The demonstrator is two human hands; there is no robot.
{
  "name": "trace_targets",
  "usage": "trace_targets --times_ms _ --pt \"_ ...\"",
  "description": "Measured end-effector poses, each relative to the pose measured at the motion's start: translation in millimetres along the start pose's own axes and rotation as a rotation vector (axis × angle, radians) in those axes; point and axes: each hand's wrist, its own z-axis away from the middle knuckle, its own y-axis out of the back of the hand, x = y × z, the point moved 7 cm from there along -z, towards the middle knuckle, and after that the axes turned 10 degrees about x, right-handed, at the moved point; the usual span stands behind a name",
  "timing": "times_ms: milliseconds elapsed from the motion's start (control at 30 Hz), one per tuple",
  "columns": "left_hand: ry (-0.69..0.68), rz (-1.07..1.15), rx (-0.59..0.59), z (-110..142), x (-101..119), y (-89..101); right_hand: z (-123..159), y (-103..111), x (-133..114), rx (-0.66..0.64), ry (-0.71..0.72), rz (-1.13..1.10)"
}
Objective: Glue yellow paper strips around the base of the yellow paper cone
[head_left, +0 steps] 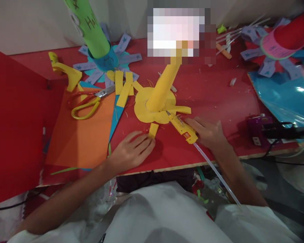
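Observation:
In the middle of the red table stands a yellow paper tube point(162, 89) on a scalloped yellow paper base point(142, 108). A short yellow paper strip point(154, 129) lies at the base's near edge, and the fingertips of my left hand point(133, 148) are closed on its lower end. My right hand point(205, 131) grips a yellow glue gun point(183, 128), partly hiding its handle. Its nozzle points at the base, close to the tube's foot; I cannot tell whether it touches. A long clear glue stick point(215, 170) sticks out of the gun's back. Another yellow strip point(183, 109) extends from the base's right side.
Scissors point(86, 109) lie on orange paper point(83, 145) at left, near loose yellow strips point(123, 88). Behind them stands a green paper tube point(93, 30) with purple strips around it. At right are a purple power socket point(257, 131) with a black cable and blue plastic-wrapped sheets point(281, 98).

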Motion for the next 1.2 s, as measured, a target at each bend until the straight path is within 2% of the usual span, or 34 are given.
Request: trace_targets --times_ms 100,267,467,600,1200 --pt "0.024 0.022 -0.087 2.2 1.0 -9.9 -0.1 -2.3 -0.1 -0.031 -0.009 0.004" --pt "0.187 0.027 -0.198 -4.8 -15.6 -18.1 -2.6 -0.9 -2.3 -0.016 -0.008 -0.009" --pt "0.289 0.085 -0.3 -0.5 -25.3 -30.5 -12.0 0.7 -9.1 -0.115 0.028 0.054" --pt "0.309 0.099 -0.288 1.5 -27.1 -32.4 -19.8 1.5 -14.3 -0.166 0.036 0.054" --pt "0.341 0.131 -0.249 0.3 -27.4 -30.2 -46.7 -10.7 -37.5 -0.14 0.14 0.077"
